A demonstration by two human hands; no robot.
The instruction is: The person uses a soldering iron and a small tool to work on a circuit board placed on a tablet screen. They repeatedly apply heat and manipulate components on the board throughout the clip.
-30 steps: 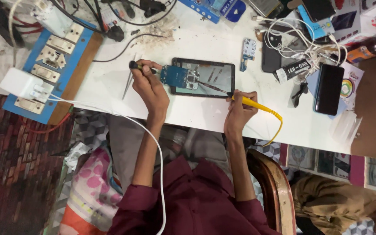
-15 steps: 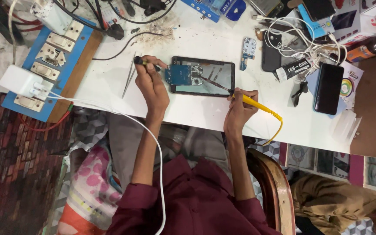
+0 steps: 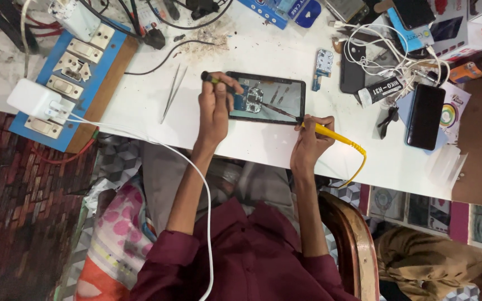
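My left hand (image 3: 214,108) pins the opened tablet (image 3: 267,98) at the middle of the white surface (image 3: 140,131), fingers curled on a dark-handled tool (image 3: 210,78) toward 11 o'clock. My right hand (image 3: 309,140) grips the yellow soldering iron (image 3: 313,126), tip over the blue circuit board (image 3: 249,100), contact unclear. A slip could scorch neighbouring parts; the trailing yellow cord (image 3: 355,161) could tug the tip sideways.

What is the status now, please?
Left hand holds a screwdriver at the tablet. Right hand holds the yellow soldering iron. Tweezers lie apart.
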